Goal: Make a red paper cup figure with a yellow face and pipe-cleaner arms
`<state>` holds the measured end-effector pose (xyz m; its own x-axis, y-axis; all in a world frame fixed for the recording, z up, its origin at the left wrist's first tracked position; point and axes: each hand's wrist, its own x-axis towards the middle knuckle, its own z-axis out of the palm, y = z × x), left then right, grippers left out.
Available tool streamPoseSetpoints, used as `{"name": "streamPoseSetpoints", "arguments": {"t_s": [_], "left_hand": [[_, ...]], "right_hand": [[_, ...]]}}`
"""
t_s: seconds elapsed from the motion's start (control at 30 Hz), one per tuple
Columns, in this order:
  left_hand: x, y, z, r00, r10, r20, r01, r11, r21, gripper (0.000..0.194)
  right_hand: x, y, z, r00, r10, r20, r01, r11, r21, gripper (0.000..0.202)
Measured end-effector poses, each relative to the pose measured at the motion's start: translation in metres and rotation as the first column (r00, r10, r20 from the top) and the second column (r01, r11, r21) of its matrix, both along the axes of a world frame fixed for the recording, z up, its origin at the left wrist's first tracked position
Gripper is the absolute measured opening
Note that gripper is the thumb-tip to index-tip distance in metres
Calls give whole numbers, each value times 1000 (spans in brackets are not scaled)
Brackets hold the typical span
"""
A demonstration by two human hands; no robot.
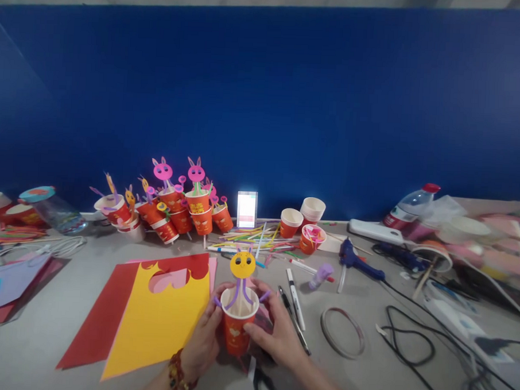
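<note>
Between my two hands is a red paper cup (237,336) with a white inside and rim. My left hand (205,335) wraps its left side and my right hand (275,328) its right, with the thumb on the front. A round yellow paper face (242,265) with dark eyes stands above the cup on purple pipe-cleaner strips. Short purple pieces stick out at both sides of the rim. Beneath my right hand lie scissors (265,386), partly hidden. Left of my hands are cut yellow paper (162,323) and red paper (97,314).
Several finished cup figures (199,215) stand at the back left. Loose pipe cleaners (258,236) and stacked paper cups (291,224) lie behind my hands. To the right are markers (296,300), a tape ring (342,333), a blue glue gun (360,261), black cables (409,339) and a bottle (410,207).
</note>
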<state>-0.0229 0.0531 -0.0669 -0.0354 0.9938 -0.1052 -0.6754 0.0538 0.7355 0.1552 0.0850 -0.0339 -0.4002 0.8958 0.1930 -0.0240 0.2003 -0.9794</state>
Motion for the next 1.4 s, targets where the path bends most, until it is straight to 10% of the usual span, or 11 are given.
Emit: {"name": "streamPoseSetpoints", "arguments": {"t_s": [0.27,0.83,1.07,1.4], "left_hand": [[2,-2,14,994,-76,76,76,997,9,47],[-1,0,17,999,-31,43,30,999,37,40],[7,7,23,994,96,-52,-91,992,87,25],[7,5,29,999,26,-31,-22,992,123,20]], "right_hand": [[-1,-2,-2,999,29,-46,-32,997,-67,78],[6,8,-10,996,-52,74,33,970,239,76],[2,-2,-3,928,-369,56,275,776,568,80],[0,3,8,951,-118,-287,154,983,104,65]]}}
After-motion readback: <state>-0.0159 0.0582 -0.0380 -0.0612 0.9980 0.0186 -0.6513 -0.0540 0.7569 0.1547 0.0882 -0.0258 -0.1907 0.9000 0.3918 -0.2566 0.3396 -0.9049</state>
